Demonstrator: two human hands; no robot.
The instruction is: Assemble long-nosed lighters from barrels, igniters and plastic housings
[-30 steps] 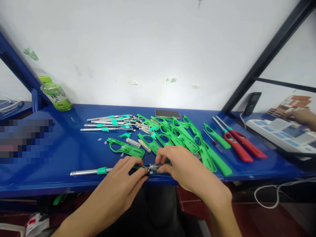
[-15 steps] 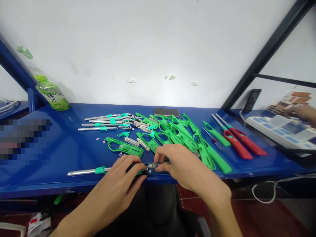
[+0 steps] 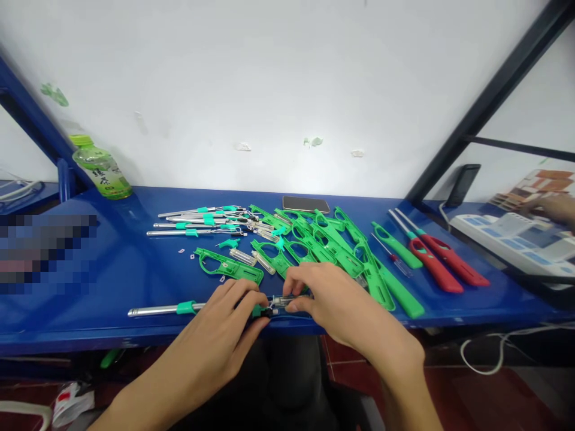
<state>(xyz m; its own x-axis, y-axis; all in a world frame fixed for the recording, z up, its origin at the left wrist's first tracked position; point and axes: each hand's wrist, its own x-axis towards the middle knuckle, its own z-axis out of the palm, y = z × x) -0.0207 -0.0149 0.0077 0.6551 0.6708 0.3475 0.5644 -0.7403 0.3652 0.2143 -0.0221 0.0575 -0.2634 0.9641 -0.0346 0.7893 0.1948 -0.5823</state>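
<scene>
Near the table's front edge, my left hand [image 3: 224, 329] is closed over the lighter nozzle assembly [image 3: 157, 310]. Its silver tube and teal collar stick out to the left, and a black part with thin wires shows at my fingertips. My right hand [image 3: 335, 305] pinches a small clear fuel tank [image 3: 282, 301] just right of those wires. My fingers hide much of where the two parts meet. Beyond my hands lie a green handle half [image 3: 242, 272], a loose clear tank [image 3: 243, 257] and a small teal trigger [image 3: 229, 243].
Several nozzle assemblies [image 3: 193, 232] and a pile of green handle halves [image 3: 344, 254] lie mid-table. To the right are a screwdriver [image 3: 399, 263] and red lighters [image 3: 438, 269]. A phone [image 3: 306, 204] and a green bottle [image 3: 102, 170] stand farther back. Another person's hand [image 3: 554, 206] shows far right.
The whole view has shifted slightly, so things appear a little farther right. Both hands keep the same grip on the nozzle assembly and the fuel tank.
</scene>
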